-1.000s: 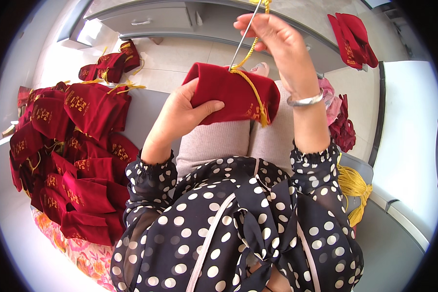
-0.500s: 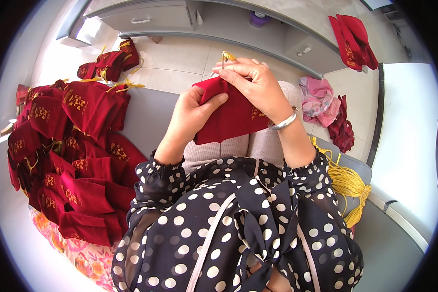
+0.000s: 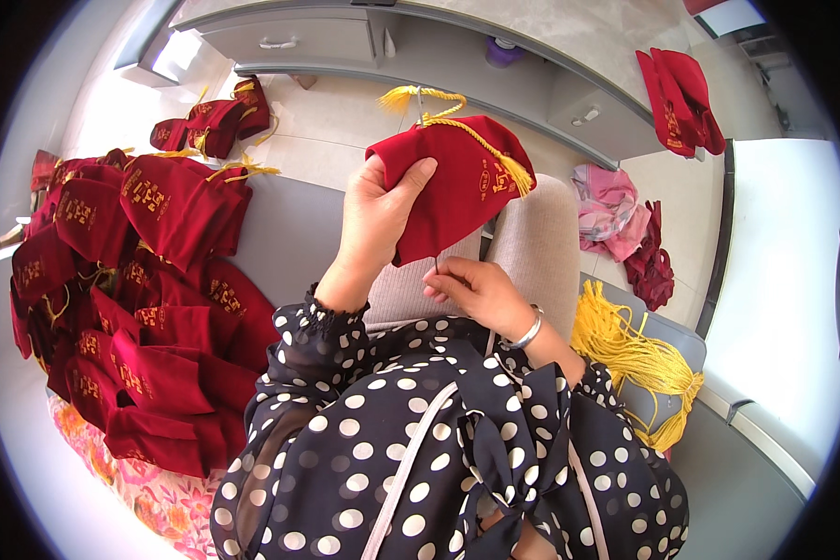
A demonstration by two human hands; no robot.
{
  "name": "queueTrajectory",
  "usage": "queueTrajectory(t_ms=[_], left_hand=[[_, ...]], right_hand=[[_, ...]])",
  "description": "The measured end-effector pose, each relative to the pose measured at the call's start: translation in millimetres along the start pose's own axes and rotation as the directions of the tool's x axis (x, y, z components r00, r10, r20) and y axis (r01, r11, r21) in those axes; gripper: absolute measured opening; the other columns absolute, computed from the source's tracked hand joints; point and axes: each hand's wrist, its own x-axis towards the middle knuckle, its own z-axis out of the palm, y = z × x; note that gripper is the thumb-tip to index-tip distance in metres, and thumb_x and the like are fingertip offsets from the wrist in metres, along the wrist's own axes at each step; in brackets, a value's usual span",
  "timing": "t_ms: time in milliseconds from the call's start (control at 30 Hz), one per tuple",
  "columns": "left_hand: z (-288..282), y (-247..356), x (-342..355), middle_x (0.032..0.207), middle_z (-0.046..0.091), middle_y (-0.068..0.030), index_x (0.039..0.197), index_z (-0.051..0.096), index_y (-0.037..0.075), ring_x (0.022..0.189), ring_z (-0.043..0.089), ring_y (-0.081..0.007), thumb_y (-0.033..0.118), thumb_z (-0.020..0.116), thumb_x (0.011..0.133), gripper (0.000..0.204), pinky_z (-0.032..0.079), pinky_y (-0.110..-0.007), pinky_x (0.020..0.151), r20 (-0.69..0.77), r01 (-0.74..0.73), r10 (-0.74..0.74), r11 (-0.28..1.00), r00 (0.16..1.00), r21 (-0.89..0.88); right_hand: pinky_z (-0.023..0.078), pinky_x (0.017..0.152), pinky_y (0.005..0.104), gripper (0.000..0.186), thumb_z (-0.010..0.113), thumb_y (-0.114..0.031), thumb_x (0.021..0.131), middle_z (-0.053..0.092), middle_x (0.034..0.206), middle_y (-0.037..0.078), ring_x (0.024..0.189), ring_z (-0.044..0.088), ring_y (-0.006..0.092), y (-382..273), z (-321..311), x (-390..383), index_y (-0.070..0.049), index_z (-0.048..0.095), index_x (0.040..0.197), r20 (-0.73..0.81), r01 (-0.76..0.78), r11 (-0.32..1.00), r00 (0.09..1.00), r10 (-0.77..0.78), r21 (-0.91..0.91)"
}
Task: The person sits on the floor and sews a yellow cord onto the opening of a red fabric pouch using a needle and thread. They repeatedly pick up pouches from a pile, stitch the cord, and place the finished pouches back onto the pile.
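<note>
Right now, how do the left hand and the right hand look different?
The left hand grips the red bag; the right hand pinches a thin rod just below it. The right hand has a silver bangle at the wrist; the left hand shows none. Both are ungloved.

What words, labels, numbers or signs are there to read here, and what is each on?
I won't copy wording, only place it:
Red pouch in the left hand: gold characters and a small gold emblem.
Red pouches piled at left: similar gold lettering, partly folded away.
Pouches at upper left and pouches at upper right: gold marks, too small to read.
</note>
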Motion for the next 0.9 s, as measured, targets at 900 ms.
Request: queueTrajectory(t_ms=[900], left_hand=[[-1.2, 11.6, 9.3, 0.100, 0.065, -0.0067, 0.106, 0.059, -0.002, 0.087, 0.061, -0.0112, 0.008, 0.061, 0.090, 0.019, 0.050, -0.024, 0.077, -0.024, -0.113, 0.112, 0.992, 0.993, -0.052]], right_hand=[[0.050, 0.061, 0.0267, 0.015, 0.055, -0.013, 0.090, 0.067, 0.074, 0.010, 0.067, 0.066, 0.0174, 29.9, -23.9, -10.6, 0.000, 0.062, 0.092, -0.073, 0.070, 0.984, 0.994, -0.083, -0.166]])
